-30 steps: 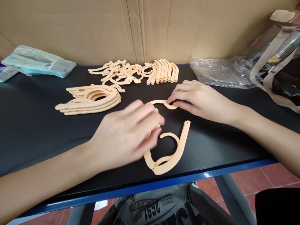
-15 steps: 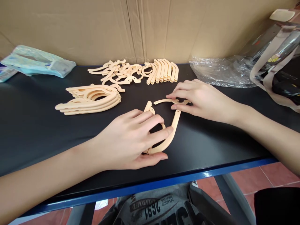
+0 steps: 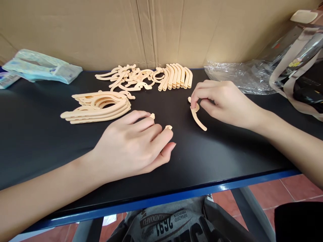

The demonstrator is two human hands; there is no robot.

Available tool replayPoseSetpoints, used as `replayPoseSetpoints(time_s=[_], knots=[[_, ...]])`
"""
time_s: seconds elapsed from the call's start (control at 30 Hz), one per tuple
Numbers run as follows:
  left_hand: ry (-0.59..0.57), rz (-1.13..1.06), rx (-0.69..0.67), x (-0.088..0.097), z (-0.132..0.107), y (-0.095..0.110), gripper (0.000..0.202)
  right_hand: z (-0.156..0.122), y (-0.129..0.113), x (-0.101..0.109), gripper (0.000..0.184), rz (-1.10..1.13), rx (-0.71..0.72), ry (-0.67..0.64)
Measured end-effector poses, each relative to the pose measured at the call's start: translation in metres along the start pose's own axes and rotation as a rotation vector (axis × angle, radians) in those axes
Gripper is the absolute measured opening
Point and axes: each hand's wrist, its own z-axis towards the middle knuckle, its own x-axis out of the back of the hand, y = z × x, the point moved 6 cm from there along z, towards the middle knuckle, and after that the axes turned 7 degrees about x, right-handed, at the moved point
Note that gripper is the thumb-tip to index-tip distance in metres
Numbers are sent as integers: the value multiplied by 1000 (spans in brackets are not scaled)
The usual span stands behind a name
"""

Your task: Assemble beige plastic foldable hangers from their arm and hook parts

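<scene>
Palm down near the front of the table, my left hand [image 3: 136, 144] is curled over a beige plastic hanger frame [image 3: 168, 127]. Only two small ends of that frame show past the fingers; the rest is hidden. Farther right, my right hand [image 3: 222, 102] has its fingertips on a loose, curved beige hanger piece [image 3: 199, 121]. The piece's long arm points toward me, and its upper end is partly covered by the fingers. To the left of my left hand lies a stack of assembled folding hangers [image 3: 98, 111].
Tangled hanger hook parts [image 3: 131, 77] lie at the back beside a row of curved arm parts [image 3: 176, 77]. A clear plastic bag [image 3: 239, 75] and a strapped bag [image 3: 302, 77] are at right. A pale blue packet [image 3: 42, 65] lies far left. Cardboard [image 3: 101, 33] stands behind.
My left hand has drawn the hanger frame left and closed over it. My right hand has moved slightly right, and its curved piece has turned so the long arm points toward me.
</scene>
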Motion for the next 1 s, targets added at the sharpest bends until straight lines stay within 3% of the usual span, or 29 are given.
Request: replayPoseSetpoints(time_s=[0.13, 0.23, 0.37, 0.47, 0.6, 0.73, 0.9, 1.0], knots=[[-110, 46, 102, -7, -1, -4, 34, -3, 0, 5, 26, -241, -142, 9], [-187, -38, 173, -16, -3, -7, 31, -7, 2, 1, 24, -346, -207, -16], [-262, -305, 217, -26, -4, -7, 26, -10, 7, -5, 44, -317, -255, -29], [-253, -435, 153, -23, -5, -1, 24, -9, 8, -9, 34, -225, -237, -64], [-234, -466, 106, -17, -8, 3, 19, -7, 2, -14, 10, 24, -77, -112], [-216, -446, 119, -17, -9, 5, 20, -5, -7, -17, 13, 175, -17, -142], [-270, -427, 124, -22, -11, 4, 18, -6, 0, -17, 35, -36, -228, -108], [-265, -502, 145, -22, -12, 4, 19, -5, 3, -19, 26, -40, -205, -112]])
